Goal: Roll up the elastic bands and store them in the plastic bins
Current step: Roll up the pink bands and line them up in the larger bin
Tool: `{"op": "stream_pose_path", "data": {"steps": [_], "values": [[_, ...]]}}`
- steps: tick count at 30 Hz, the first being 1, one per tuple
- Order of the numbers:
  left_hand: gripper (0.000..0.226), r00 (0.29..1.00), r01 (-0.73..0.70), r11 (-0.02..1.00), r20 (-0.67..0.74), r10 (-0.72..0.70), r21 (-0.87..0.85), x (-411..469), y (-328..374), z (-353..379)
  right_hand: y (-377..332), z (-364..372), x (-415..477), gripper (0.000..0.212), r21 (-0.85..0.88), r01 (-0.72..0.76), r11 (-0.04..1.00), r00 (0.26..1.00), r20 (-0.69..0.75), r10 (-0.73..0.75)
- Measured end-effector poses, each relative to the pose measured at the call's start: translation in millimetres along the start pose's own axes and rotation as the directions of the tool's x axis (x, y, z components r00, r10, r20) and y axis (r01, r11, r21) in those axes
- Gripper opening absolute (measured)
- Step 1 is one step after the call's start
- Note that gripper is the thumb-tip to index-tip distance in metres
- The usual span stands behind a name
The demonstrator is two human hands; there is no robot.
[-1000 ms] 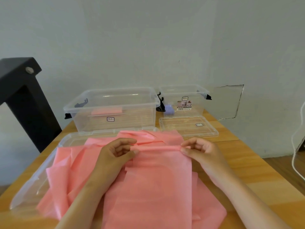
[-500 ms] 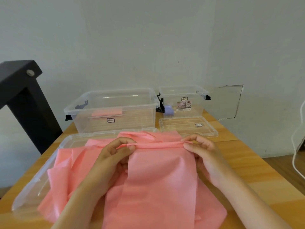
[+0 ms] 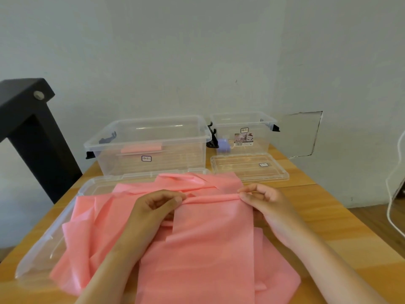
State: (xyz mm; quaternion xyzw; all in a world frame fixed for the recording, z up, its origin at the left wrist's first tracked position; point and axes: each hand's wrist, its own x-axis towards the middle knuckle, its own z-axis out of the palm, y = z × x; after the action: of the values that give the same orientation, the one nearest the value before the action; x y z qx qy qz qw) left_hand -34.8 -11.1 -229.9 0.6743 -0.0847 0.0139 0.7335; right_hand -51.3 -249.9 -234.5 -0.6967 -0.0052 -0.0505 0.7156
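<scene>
A wide pink elastic band (image 3: 210, 233) lies spread over the wooden table (image 3: 328, 220) in front of me, its far end turned into a thin roll. My left hand (image 3: 157, 207) pinches the left end of that roll. My right hand (image 3: 263, 200) pinches its right end. More loose pink band is bunched to the left and behind. A large clear bin (image 3: 149, 145) at the back holds a rolled pink band (image 3: 141, 148). To its right a small clear bin (image 3: 243, 132) holds a purple roll (image 3: 223, 145).
The large clear lid (image 3: 50, 233) lies under the pink band on the left. The small lid (image 3: 249, 166) lies in front of the small bin. A black frame (image 3: 28, 128) stands at the left. A white cable (image 3: 392, 194) hangs at the right edge.
Both hands have turned the band's far edge over, so the roll has grown a little thicker. The hands stay at its two ends.
</scene>
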Motion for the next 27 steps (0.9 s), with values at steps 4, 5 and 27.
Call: {"op": "stream_pose_path", "data": {"steps": [4, 5, 27], "values": [[0.016, 1.0, -0.024, 0.998, -0.014, 0.025, 0.053, 4, -5, -5, 0, 0, -1, 0.014, -0.042, 0.02, 0.999, 1.0, 0.006, -0.019], [0.018, 0.999, -0.025, 0.998, -0.018, 0.026, 0.059, 5, -7, -7, 0, 0, 0, 0.015, -0.047, 0.022, 0.999, 1.0, 0.009, -0.021], [0.027, 0.995, 0.05, 0.999, 0.091, -0.047, -0.02, 9, -10, -11, -1, 0, -2, 0.012, -0.078, 0.108, 0.991, 0.993, 0.061, -0.104]]}}
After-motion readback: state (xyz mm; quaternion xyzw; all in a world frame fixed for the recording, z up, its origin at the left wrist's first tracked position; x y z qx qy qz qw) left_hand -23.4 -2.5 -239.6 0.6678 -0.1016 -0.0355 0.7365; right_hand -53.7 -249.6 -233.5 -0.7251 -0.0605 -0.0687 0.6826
